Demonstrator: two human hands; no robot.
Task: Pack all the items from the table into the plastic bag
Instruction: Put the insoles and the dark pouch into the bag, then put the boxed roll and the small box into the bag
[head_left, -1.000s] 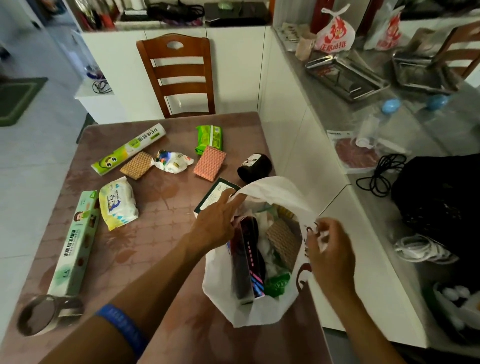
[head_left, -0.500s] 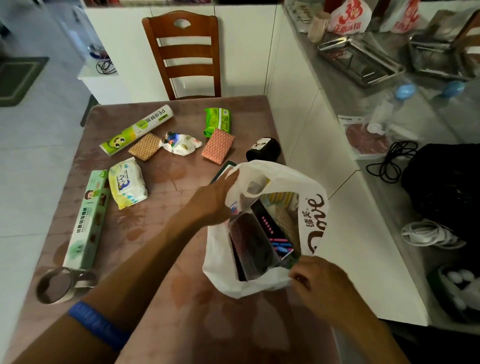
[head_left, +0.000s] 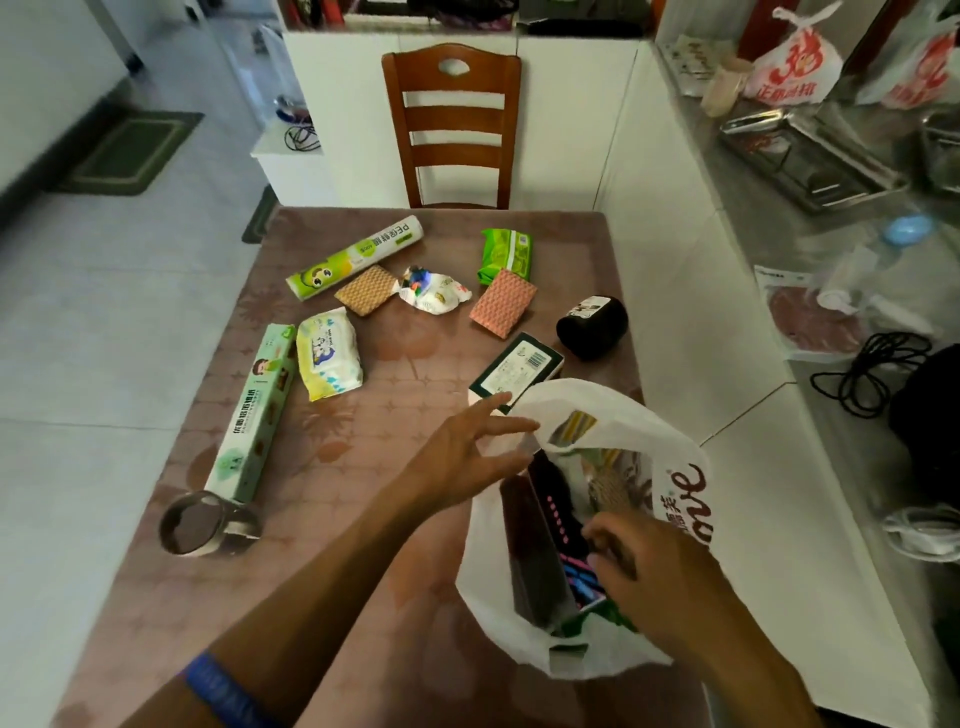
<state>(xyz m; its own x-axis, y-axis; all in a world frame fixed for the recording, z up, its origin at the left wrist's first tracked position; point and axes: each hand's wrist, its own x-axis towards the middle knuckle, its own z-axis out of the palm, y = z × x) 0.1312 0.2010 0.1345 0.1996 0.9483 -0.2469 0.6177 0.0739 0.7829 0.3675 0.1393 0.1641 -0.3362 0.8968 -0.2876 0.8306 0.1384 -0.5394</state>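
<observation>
The white plastic bag (head_left: 644, 426) stands open at the table's (head_left: 332, 587) near right, holding a dark box and other packs. My left hand (head_left: 467, 457) hovers at its far-left rim, fingers spread, holding nothing. My right hand (head_left: 665, 582) has its fingers curled at the near-right rim, over the mouth. On the table lie a dark green box (head_left: 517, 371), black jar (head_left: 592, 327), pink sponge (head_left: 503, 310), green pack (head_left: 506, 254), crumpled wrapper (head_left: 434, 291), tan sponge (head_left: 363, 289), green roll (head_left: 353, 257), wipes pack (head_left: 328, 353), long green box (head_left: 254, 410) and tape roll (head_left: 208, 522).
A wooden chair (head_left: 452, 124) stands at the table's far side. Right of the table runs a white counter with a metal tray (head_left: 810, 156), a black cable (head_left: 872, 374) and a red-printed bag (head_left: 789, 67). Tiled floor lies to the left.
My left hand has let go of the bag's far rim and spread its fingers. My right hand moved from the bag's right side to its near rim, over the mouth.
</observation>
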